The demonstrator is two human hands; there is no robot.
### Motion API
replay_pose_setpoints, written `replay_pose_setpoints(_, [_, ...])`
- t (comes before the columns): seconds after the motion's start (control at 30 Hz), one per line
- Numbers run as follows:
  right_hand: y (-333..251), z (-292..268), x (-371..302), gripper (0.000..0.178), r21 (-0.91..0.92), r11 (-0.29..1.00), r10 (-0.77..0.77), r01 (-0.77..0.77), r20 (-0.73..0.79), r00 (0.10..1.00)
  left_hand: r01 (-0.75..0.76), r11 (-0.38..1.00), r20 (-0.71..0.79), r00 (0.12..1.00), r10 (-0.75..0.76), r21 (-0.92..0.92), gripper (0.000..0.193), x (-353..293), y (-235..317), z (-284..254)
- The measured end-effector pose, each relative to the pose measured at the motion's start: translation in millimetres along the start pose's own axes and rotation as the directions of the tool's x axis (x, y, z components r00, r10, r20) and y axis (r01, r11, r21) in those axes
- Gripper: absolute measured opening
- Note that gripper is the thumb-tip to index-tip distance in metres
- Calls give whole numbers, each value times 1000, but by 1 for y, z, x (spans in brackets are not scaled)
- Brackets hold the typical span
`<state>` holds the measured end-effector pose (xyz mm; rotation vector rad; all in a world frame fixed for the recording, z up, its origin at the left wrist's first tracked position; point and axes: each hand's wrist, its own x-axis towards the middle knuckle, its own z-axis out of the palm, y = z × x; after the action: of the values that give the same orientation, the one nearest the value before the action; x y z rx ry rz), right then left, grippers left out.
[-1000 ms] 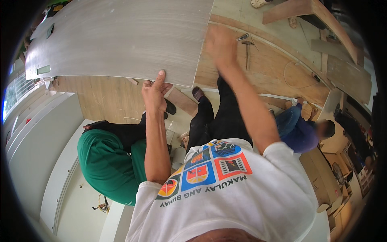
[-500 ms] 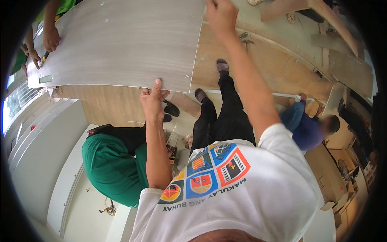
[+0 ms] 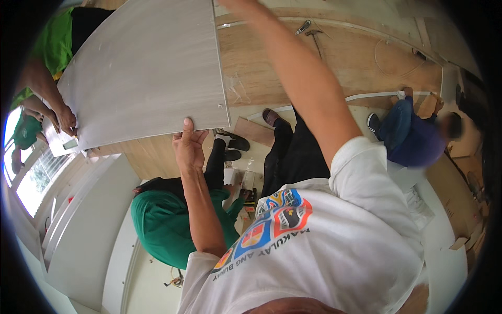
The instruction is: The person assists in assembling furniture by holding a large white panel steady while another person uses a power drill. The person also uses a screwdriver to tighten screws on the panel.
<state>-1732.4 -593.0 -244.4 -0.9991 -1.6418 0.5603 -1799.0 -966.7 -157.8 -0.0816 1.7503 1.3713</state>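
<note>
A large grey wood-grain panel (image 3: 151, 68) stretches away to the upper left. My left hand (image 3: 189, 144) grips its near edge close to the right corner, thumb on top and fingers underneath. Up at the picture's top edge, my right hand (image 3: 232, 4) reaches to the panel's right side; it is blurred and its fingers are cut off from view. At the panel's left end, a co-worker's hand (image 3: 66, 119) holds a small tool with some yellow on it beside a rectangular cut-out (image 3: 70, 144).
A person in green (image 3: 162, 225) crouches at my left, beside white cabinet pieces (image 3: 83, 225). Plywood (image 3: 340, 63) on the floor bears a hammer (image 3: 314, 34) and a utility knife (image 3: 303, 27). Another person in purple (image 3: 415, 136) squats at the right.
The panel's right edge has shifted left and its near edge slightly toward me. Both my hands have moved left with it. More of the co-worker in bright green shows at the left.
</note>
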Motion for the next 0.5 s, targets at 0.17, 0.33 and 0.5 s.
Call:
replay_pose_setpoints(0.17, [-121, -102, -155, 7, 146, 964, 161, -221, 340, 926, -1, 1000, -33, 999, 0, -21, 41, -9, 3, -5])
replay_pose_setpoints(0.33, [-139, -121, -188, 17, 294, 922, 173, -252, 269, 947, 10, 1000, -76, 997, -9, 4, 44, -11, 3, -6])
replay_pose_setpoints(0.5, [-63, -37, -63, 16, 146, 977, 134, -153, 129, 982, 10, 999, -26, 1000, -9, 39, 48, -8, -3, -18])
